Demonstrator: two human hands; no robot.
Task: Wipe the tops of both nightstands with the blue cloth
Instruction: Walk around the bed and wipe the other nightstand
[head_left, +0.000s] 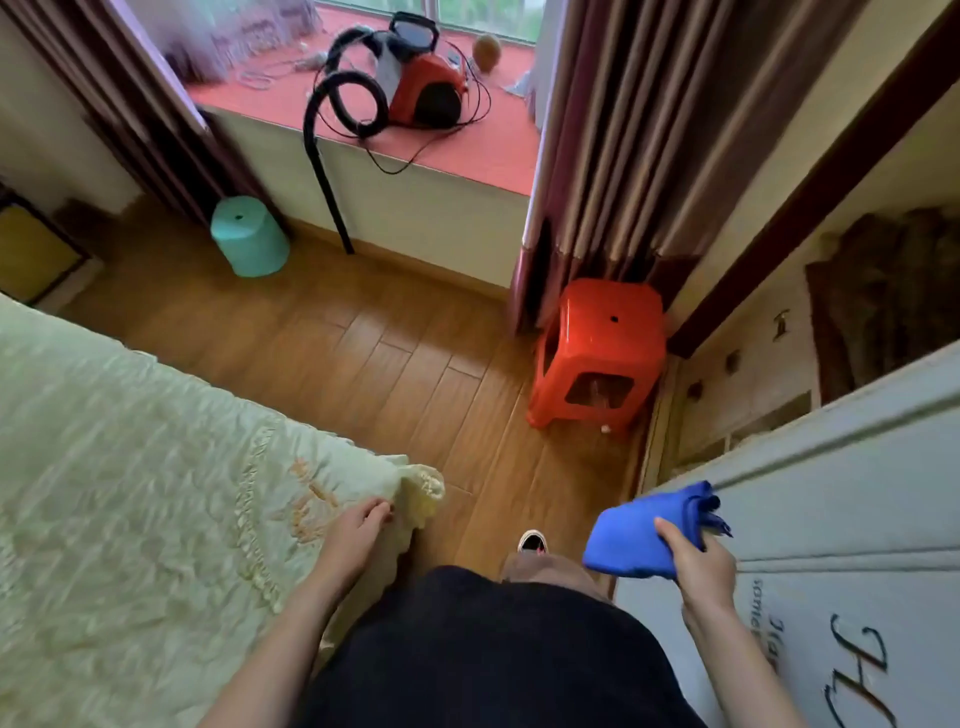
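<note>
The right hand (701, 566) holds the blue cloth (644, 535) bunched in a closed grip, raised beside a pale door panel (857, 493). The left hand (358, 530) rests at the corner of the bed (130, 467), fingers loosely curled and holding nothing, perhaps touching the frilled cover. Ahead on the wooden floor (363, 353) stand an orange stool (602, 353) and a green bin (249, 236), well apart
</note>
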